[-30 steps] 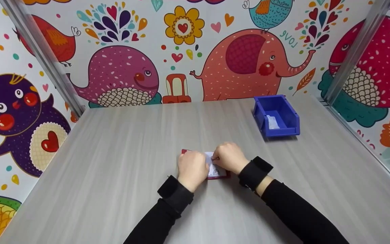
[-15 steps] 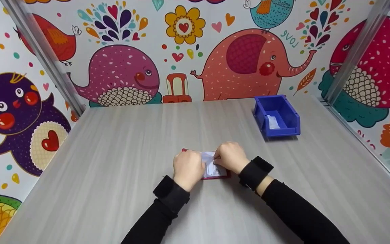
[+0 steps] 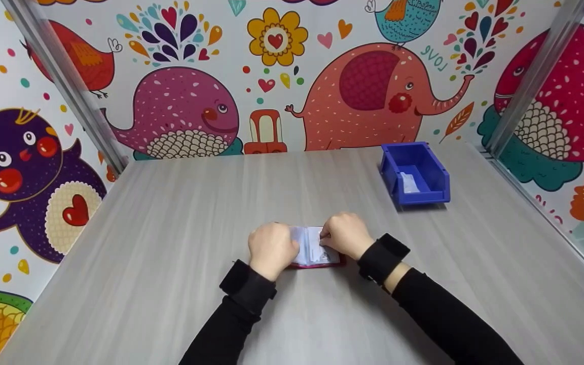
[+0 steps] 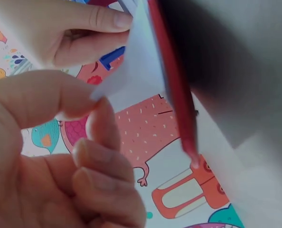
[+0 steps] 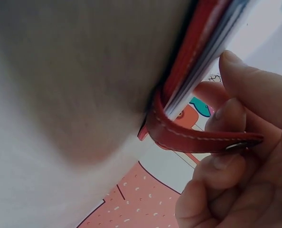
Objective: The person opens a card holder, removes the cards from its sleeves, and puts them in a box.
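A red card holder (image 3: 314,264) with whitish plastic sleeves lies spread on the table between my hands. In the left wrist view, my left hand (image 4: 84,142) pinches the corner of one translucent sleeve (image 4: 136,66) between thumb and index finger, lifted off the red cover (image 4: 175,80). My right hand (image 3: 347,234) grips the sleeves at the right side, thumb on top. Close up, the right wrist view shows a stitched red strap (image 5: 193,141) with a metal snap, running past the curled fingers of that hand. A printed card or insert (image 3: 317,252) shows through the right-hand sleeve.
A blue plastic bin (image 3: 426,197) stands at the back right of the table (image 3: 180,218), with a white packet-like item (image 3: 408,182) inside. Walls with cartoon animals and metal corner posts (image 3: 64,86) border the table.
My left hand has moved left, turning the sleeve over, and more of the open card holder shows between the hands. My right hand has stayed in place.
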Demonstrator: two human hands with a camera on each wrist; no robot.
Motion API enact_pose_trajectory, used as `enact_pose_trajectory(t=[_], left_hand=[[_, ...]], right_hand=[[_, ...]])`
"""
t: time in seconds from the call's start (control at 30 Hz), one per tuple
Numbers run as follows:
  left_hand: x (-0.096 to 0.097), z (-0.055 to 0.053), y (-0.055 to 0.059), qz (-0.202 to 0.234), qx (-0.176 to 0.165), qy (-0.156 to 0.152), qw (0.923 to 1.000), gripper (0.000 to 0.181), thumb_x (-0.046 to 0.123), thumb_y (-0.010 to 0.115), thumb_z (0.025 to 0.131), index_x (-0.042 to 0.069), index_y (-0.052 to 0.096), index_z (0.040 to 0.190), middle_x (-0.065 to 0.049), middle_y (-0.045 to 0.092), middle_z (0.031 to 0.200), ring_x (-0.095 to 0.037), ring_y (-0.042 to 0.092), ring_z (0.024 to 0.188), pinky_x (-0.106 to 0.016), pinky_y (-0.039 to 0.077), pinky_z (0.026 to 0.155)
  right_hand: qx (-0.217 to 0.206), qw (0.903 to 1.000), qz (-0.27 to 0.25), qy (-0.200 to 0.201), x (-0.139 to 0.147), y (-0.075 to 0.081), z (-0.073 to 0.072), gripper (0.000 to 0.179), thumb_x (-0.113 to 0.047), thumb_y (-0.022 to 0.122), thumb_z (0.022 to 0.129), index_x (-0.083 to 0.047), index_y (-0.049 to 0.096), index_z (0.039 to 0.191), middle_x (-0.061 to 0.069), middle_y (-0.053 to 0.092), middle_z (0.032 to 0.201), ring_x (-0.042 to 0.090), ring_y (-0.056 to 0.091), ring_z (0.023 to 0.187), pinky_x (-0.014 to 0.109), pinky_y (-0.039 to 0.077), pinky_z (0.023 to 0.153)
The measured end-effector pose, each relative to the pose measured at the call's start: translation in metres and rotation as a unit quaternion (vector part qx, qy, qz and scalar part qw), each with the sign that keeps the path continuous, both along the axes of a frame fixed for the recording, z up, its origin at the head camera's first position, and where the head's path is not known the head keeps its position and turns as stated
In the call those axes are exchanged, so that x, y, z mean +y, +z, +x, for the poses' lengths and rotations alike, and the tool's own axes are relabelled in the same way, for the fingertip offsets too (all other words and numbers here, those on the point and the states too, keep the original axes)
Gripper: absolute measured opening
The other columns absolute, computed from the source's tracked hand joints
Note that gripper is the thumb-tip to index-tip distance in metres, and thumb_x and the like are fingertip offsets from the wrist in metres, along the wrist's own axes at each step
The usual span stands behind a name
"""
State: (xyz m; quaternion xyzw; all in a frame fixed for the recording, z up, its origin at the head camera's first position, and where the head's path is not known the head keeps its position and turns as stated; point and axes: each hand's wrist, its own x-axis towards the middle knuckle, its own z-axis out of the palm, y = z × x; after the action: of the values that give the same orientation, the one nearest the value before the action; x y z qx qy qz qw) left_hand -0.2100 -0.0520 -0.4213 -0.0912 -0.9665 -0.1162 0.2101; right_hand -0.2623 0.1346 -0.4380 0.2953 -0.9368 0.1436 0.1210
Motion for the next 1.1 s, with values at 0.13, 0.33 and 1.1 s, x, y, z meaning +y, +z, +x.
enact_pose_trajectory(t=[0.13, 0.33, 1.1], left_hand=[[-0.004, -0.002, 0.002, 0.018, -0.037, 0.009, 0.9991, 0.022, 0.014, 0.071, 0.069, 0.012, 0.053, 0.055, -0.004, 0.059, 0.061, -0.027, 0.059, 0.055, -0.043, 0.046, 0.05], [-0.008, -0.004, 0.003, 0.024, -0.091, 0.026, 0.9952, 0.017, 0.014, 0.07, 0.071, 0.011, 0.058, 0.059, -0.003, 0.059, 0.062, -0.026, 0.059, 0.057, -0.044, 0.046, 0.05], [-0.011, -0.012, -0.002, 0.004, -0.194, 0.067, 0.9787, 0.011, 0.013, 0.069, 0.074, 0.01, 0.062, 0.068, -0.005, 0.065, 0.075, -0.025, 0.063, 0.07, -0.045, 0.051, 0.061]], right_hand=[[-0.002, 1.0, 0.001, 0.003, 0.0, 0.0, 0.0, 0.01, -0.017, 0.087, 0.071, -0.014, 0.08, 0.076, 0.0, 0.073, 0.076, 0.027, 0.066, 0.07, 0.044, 0.05, 0.065], [-0.004, 1.0, 0.005, 0.003, 0.0, 0.001, 0.0, 0.01, -0.018, 0.087, 0.071, -0.014, 0.08, 0.077, 0.0, 0.073, 0.078, 0.027, 0.067, 0.072, 0.044, 0.05, 0.067], [0.0, 1.0, 0.003, 0.005, 0.0, 0.001, 0.001, 0.011, -0.017, 0.087, 0.072, -0.012, 0.08, 0.079, 0.002, 0.074, 0.08, 0.028, 0.068, 0.074, 0.045, 0.051, 0.069]])
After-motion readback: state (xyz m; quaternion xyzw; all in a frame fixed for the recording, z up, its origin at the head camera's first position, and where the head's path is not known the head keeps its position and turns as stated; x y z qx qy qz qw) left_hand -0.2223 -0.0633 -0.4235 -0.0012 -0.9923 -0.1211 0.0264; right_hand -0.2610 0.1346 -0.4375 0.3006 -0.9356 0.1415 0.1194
